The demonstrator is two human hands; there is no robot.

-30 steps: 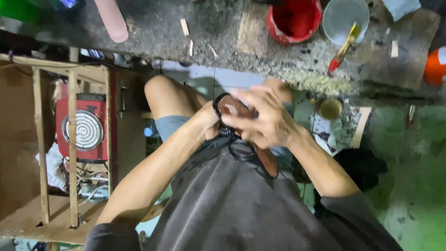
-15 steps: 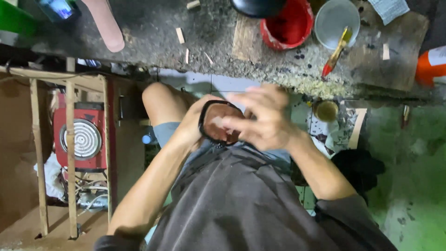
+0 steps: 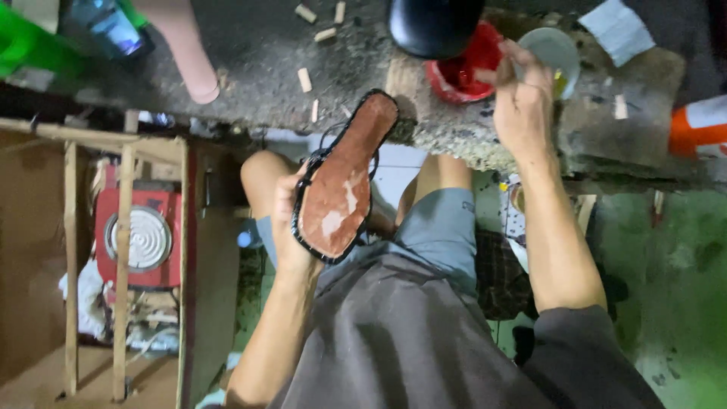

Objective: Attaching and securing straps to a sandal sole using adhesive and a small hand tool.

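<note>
Two bare hands at work, left hand (image 3: pixel 291 220) gripping a sandal sole (image 3: pixel 344 178) above the lap, right hand (image 3: pixel 522 98) pinching a brush handle at the pale cup (image 3: pixel 556 49), red tub (image 3: pixel 462 72) beside it on the workbench (image 3: pixel 257 60).

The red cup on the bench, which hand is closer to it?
Right. The right hand reaches up beside the red cup, while the left hand is lower down, holding the sandal sole.
</note>
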